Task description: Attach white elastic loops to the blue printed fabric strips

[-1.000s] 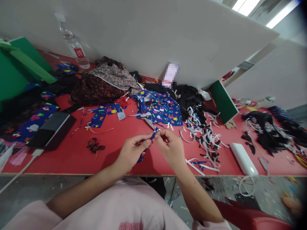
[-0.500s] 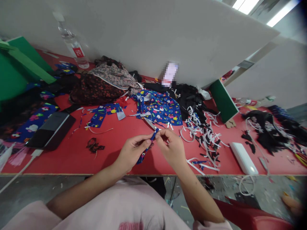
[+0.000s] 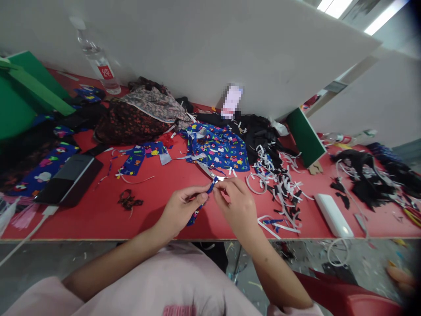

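My left hand (image 3: 182, 210) and my right hand (image 3: 237, 205) meet above the red table (image 3: 98, 219), near its front edge. Both pinch the same narrow blue patterned fabric strip (image 3: 210, 188); its lower end hangs below my left palm. Just beyond my fingertips lie scissors (image 3: 208, 171) on the table. Behind them is a larger piece of blue patterned fabric (image 3: 219, 149).
White and black cut strips (image 3: 279, 184) are heaped to the right. A white power bank (image 3: 333, 216) lies at the front right. A dark tablet (image 3: 67, 179) sits at left, with dark floral cloth (image 3: 131, 123), a water bottle (image 3: 98, 61) and green boards (image 3: 305, 138) behind.
Both hands keep pinching the strip and have shifted only slightly; the fingers work it a little. Nothing else on the table has moved.
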Action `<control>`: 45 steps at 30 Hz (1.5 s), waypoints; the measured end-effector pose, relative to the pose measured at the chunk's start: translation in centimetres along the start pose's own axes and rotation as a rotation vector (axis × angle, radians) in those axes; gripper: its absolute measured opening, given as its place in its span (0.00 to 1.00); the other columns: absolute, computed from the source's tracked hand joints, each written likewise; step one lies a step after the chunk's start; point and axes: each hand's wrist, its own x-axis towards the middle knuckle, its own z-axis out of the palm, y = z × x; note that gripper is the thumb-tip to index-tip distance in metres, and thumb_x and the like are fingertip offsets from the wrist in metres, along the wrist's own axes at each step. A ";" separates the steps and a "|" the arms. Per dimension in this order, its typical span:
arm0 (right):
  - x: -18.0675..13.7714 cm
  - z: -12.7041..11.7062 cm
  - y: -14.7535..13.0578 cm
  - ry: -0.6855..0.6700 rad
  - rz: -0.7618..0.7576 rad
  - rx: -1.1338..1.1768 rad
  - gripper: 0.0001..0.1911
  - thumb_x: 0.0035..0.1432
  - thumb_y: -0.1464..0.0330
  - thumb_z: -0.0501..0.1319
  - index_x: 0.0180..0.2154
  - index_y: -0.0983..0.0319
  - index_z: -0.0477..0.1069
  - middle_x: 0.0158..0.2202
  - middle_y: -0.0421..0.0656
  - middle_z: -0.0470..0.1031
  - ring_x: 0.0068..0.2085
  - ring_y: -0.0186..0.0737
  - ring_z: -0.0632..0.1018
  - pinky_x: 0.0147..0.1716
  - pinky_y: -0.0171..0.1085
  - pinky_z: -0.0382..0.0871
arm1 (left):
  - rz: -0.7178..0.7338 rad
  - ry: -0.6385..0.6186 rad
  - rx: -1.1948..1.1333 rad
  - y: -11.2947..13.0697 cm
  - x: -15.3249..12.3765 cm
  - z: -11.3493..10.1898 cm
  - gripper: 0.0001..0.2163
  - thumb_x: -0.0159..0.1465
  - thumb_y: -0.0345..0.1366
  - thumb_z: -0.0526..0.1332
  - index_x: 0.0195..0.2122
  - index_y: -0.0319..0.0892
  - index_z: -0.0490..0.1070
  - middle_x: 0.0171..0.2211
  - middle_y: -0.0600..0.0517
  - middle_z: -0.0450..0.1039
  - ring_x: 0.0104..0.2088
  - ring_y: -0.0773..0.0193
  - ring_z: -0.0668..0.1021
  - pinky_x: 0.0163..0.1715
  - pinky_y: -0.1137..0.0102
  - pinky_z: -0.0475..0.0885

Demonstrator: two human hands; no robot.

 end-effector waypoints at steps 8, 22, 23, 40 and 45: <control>0.4 -0.6 0.3 -0.059 -0.179 -0.184 0.06 0.59 0.73 0.55 0.32 0.62 0.70 0.30 0.44 0.72 0.35 0.40 0.73 0.39 0.40 0.67 | 0.047 0.019 0.093 -0.2 0.0 -0.1 0.15 0.56 0.42 0.63 0.43 0.43 0.76 0.27 0.53 0.74 0.32 0.65 0.73 0.33 0.72 0.69; 0.5 -0.7 0.8 -0.126 -0.132 -0.080 0.07 0.60 0.72 0.54 0.31 0.61 0.69 0.30 0.45 0.70 0.35 0.40 0.72 0.39 0.39 0.68 | -0.085 -0.025 -0.116 0.3 0.0 0.3 0.16 0.53 0.42 0.66 0.41 0.42 0.76 0.35 0.49 0.78 0.33 0.64 0.77 0.39 0.68 0.71; 0.5 -0.7 0.9 -0.131 -0.127 -0.074 0.07 0.60 0.72 0.53 0.31 0.61 0.69 0.31 0.45 0.70 0.35 0.40 0.72 0.39 0.39 0.68 | -0.093 -0.032 -0.131 0.3 0.0 0.3 0.16 0.53 0.42 0.66 0.41 0.42 0.76 0.35 0.50 0.78 0.33 0.65 0.77 0.38 0.69 0.71; 0.5 -0.7 1.0 -0.109 -0.191 -0.133 0.06 0.58 0.73 0.55 0.31 0.63 0.69 0.29 0.46 0.71 0.35 0.41 0.72 0.39 0.40 0.68 | -0.045 -0.014 0.001 -0.1 0.2 0.2 0.16 0.54 0.42 0.65 0.42 0.43 0.76 0.31 0.51 0.77 0.33 0.64 0.76 0.39 0.68 0.71; 0.3 -0.7 1.3 -0.169 -0.077 0.022 0.06 0.59 0.72 0.54 0.32 0.62 0.69 0.32 0.45 0.70 0.37 0.40 0.72 0.40 0.40 0.68 | -0.049 -0.051 0.020 -0.3 0.2 -0.1 0.14 0.55 0.41 0.64 0.41 0.42 0.76 0.29 0.52 0.76 0.32 0.65 0.76 0.37 0.69 0.71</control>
